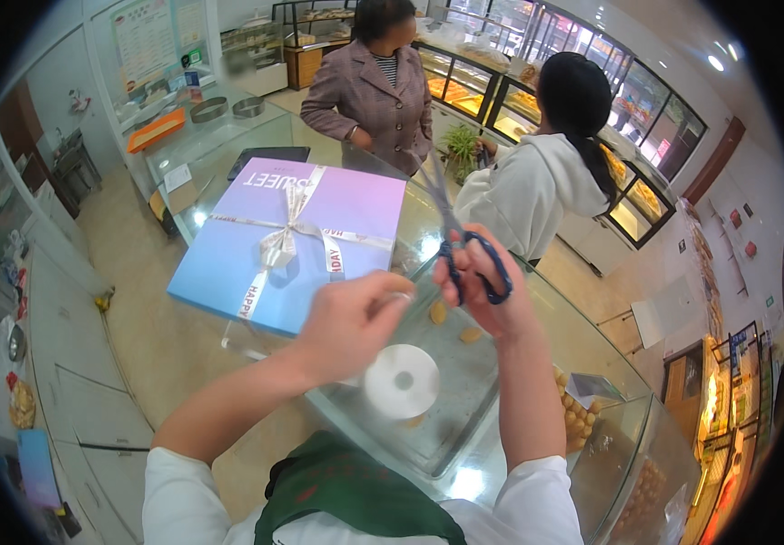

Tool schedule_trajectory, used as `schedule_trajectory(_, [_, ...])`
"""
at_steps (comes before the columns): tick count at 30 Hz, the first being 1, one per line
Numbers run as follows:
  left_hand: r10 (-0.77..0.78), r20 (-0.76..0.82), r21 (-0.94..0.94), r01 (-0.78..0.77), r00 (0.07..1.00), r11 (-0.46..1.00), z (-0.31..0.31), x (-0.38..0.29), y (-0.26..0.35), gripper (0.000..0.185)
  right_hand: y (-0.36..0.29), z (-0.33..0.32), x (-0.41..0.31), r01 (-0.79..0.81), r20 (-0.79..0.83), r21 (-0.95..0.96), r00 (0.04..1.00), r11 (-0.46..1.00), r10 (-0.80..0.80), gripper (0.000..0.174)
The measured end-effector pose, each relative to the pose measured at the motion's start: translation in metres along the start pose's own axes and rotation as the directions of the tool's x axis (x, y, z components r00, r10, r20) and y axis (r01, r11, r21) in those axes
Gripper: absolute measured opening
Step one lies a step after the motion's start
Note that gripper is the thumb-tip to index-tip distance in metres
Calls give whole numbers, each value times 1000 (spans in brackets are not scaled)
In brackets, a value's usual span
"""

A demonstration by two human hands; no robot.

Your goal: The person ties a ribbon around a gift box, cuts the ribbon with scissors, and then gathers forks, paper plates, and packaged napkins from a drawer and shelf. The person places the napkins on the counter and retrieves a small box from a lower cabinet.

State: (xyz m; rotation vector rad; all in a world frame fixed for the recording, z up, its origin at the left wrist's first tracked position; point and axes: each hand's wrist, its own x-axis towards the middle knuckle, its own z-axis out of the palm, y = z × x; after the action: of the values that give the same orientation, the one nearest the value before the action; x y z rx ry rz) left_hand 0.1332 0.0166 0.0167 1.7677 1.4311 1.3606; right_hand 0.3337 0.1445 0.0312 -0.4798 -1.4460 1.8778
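Note:
My right hand (484,279) grips scissors (447,204) by their dark blue handles, the blades pointing up and away from me. My left hand (358,323) is blurred, its fingers curled in front of the near right corner of a flat gift box (249,252). A small pale spot shows at its fingertips; I cannot tell what it is. The box fades from pink to blue. White printed ribbon (234,219) crosses it and is tied in a bow (287,238) on top. A white ribbon roll (402,381) lies on the glass counter nearer to me.
The glass-topped counter (337,426) holds a tray with a few biscuits (438,312) below its glass. Two people (385,88) (528,177) stand across it. An orange tray (156,130) and metal rings (209,110) sit at the far left. Round baked goods (575,415) lie at right.

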Motion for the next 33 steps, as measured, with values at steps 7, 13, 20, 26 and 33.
schedule_trajectory(7, [258,109,175,-274,960,946,-4,12,22,34,52,-59,-47,-125,-346,-112,935,986,79,27])
schedule_trajectory(13, [198,-90,384,-150,976,911,-92,49,-4,18,123,-102,-121,-376,-498,-805,849,459,-178,34])
schedule_trajectory(20, [-105,75,715,20,992,699,-131,59,-66,27,165,-109,-177,-610,-595,-792,765,16,-245,28])
schedule_trajectory(26, [-135,75,732,38,988,680,-128,64,-72,27,174,-116,-187,-615,-575,-788,757,-38,-309,27])
schedule_trajectory(33, [-138,34,715,73,990,696,-126,70,-84,20,176,-116,-190,-629,-593,-772,765,-95,-249,30])
